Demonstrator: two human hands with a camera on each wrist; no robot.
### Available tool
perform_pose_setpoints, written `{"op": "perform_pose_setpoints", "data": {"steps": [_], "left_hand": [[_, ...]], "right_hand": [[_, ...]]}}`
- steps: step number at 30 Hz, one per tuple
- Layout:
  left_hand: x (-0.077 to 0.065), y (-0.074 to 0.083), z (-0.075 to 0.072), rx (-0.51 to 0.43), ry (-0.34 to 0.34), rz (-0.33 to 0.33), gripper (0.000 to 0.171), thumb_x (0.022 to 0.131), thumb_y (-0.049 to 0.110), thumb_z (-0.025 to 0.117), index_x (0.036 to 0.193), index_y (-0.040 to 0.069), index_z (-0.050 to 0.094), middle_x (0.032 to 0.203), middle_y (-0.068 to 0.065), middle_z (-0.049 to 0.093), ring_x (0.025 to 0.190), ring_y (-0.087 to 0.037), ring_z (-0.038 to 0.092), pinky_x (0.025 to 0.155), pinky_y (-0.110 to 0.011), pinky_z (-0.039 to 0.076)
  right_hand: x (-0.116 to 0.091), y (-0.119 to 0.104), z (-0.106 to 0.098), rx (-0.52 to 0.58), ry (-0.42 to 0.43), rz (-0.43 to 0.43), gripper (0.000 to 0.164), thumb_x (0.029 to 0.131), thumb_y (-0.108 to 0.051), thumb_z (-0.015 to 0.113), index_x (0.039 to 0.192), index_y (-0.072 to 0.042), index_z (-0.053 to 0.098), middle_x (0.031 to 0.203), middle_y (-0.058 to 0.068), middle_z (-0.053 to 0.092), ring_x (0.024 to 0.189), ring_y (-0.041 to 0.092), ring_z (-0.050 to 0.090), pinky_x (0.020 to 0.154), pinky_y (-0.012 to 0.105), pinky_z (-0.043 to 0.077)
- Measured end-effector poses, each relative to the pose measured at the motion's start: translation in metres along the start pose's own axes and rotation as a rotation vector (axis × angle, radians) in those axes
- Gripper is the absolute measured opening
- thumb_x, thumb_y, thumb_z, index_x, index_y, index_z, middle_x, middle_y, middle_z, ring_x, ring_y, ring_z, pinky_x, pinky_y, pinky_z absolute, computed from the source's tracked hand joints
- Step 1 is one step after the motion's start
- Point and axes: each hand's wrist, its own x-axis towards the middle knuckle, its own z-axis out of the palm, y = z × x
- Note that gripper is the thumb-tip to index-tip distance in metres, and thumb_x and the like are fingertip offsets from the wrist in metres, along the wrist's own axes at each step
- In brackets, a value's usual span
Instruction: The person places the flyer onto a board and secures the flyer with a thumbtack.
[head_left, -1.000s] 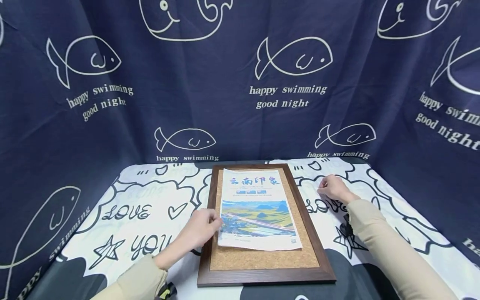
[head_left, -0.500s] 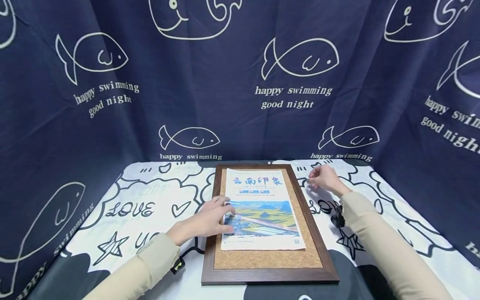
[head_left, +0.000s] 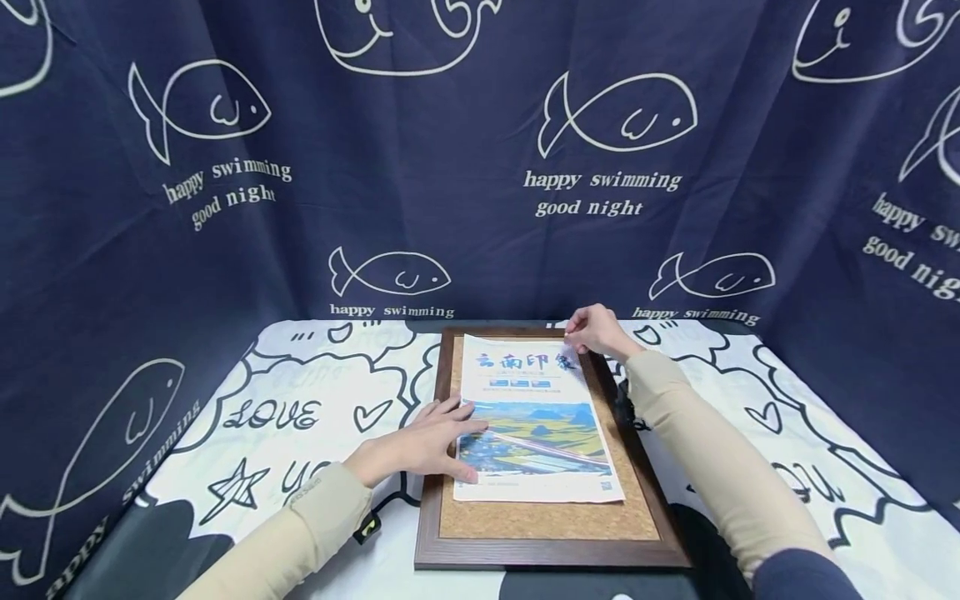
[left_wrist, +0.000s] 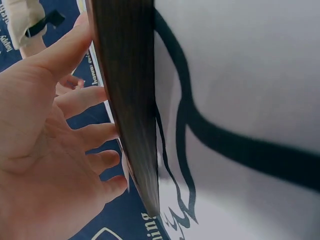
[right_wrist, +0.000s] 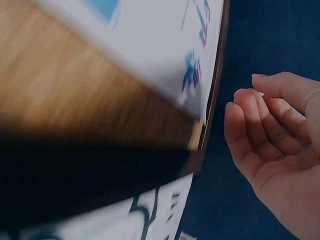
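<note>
A printed poster (head_left: 536, 417) with a blue title and a landscape picture lies on a cork board (head_left: 555, 523) in a dark brown wooden frame (head_left: 551, 553). My left hand (head_left: 429, 442) rests with spread fingers on the poster's left edge; in the left wrist view its fingers (left_wrist: 95, 136) reach over the frame's side. Over the poster's top right corner is my right hand (head_left: 597, 332). Its thumb and fingers (right_wrist: 245, 125) pinch a tiny pale object (right_wrist: 261, 94), mostly hidden, whose kind I cannot make out.
The board lies on a table covered by a white cloth (head_left: 300, 387) with black drawings. Behind and at the sides hangs a dark blue curtain (head_left: 465, 183) with white fish. Dark straps with a small device (head_left: 367, 527) sit at the left wrist.
My left hand has opened out from a curled pose and settled on the poster's left side. The right hand has moved left from beside the board to the poster's top right corner.
</note>
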Motion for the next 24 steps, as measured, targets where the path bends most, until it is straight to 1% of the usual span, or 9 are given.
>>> {"op": "perform_pose_setpoints", "data": {"steps": [3,6,8,10,15,18,21,24], "left_hand": [[0.0,0.0,0.0,0.024,-0.001,0.0,0.074,0.083,0.054,0.067,0.145,0.019,0.045,0.158,-0.016,0.027,0.15,-0.038,0.011,0.118,-0.061,0.008],[0.0,0.0,-0.001,0.039,-0.006,-0.001,0.074,0.084,0.053,0.067,0.145,0.019,0.045,0.158,-0.016,0.027,0.15,-0.037,0.011,0.118,-0.06,0.009],[-0.001,0.001,-0.002,0.042,-0.009,0.003,0.074,0.084,0.052,0.067,0.146,0.019,0.045,0.158,-0.017,0.027,0.15,-0.037,0.012,0.118,-0.061,0.009],[-0.001,0.002,-0.002,0.046,-0.014,0.005,0.074,0.085,0.052,0.067,0.146,0.019,0.044,0.158,-0.017,0.026,0.15,-0.037,0.013,0.118,-0.06,0.01],[-0.001,0.003,-0.003,0.06,-0.026,0.0,0.073,0.085,0.051,0.066,0.147,0.019,0.042,0.159,-0.016,0.025,0.15,-0.035,0.014,0.119,-0.059,0.011],[-0.001,0.005,-0.004,0.06,-0.026,-0.004,0.073,0.085,0.05,0.067,0.146,0.018,0.043,0.159,-0.016,0.025,0.15,-0.034,0.015,0.119,-0.059,0.011],[-0.002,0.006,-0.005,0.062,-0.026,-0.008,0.073,0.085,0.05,0.067,0.146,0.017,0.043,0.159,-0.016,0.025,0.15,-0.033,0.015,0.119,-0.059,0.012],[-0.002,0.006,-0.004,0.069,-0.024,-0.009,0.073,0.086,0.05,0.067,0.146,0.017,0.043,0.159,-0.016,0.025,0.15,-0.033,0.015,0.119,-0.059,0.013]], "right_hand": [[0.012,-0.009,0.014,-0.047,-0.025,0.009,0.008,0.077,0.001,0.073,0.083,0.003,0.067,0.065,0.01,0.067,0.06,0.029,0.067,0.053,0.028,0.053],[0.022,-0.015,0.029,-0.074,-0.041,0.021,0.008,0.078,0.0,0.073,0.082,0.002,0.067,0.067,0.014,0.067,0.059,0.026,0.064,0.051,0.022,0.047],[0.027,-0.017,0.037,-0.091,-0.048,0.021,0.007,0.079,0.0,0.073,0.082,0.002,0.068,0.067,0.016,0.067,0.056,0.022,0.062,0.05,0.02,0.044],[0.031,-0.018,0.045,-0.114,-0.048,0.015,0.006,0.079,-0.001,0.073,0.081,0.001,0.068,0.066,0.015,0.067,0.055,0.018,0.06,0.051,0.019,0.043],[0.039,-0.018,0.057,-0.164,-0.043,-0.04,0.004,0.077,-0.001,0.073,0.079,0.0,0.069,0.066,0.011,0.068,0.053,0.013,0.058,0.052,0.019,0.043],[0.042,-0.019,0.062,-0.186,-0.034,-0.056,0.005,0.077,-0.002,0.074,0.078,0.0,0.07,0.068,0.01,0.069,0.057,0.014,0.059,0.055,0.021,0.043],[0.042,-0.02,0.065,-0.196,-0.029,-0.051,0.006,0.078,-0.003,0.075,0.08,0.0,0.071,0.069,0.01,0.069,0.059,0.016,0.057,0.057,0.022,0.042],[0.043,-0.02,0.066,-0.204,-0.025,-0.047,0.006,0.078,-0.003,0.075,0.081,0.0,0.071,0.073,0.011,0.069,0.066,0.019,0.057,0.062,0.024,0.042]]}}
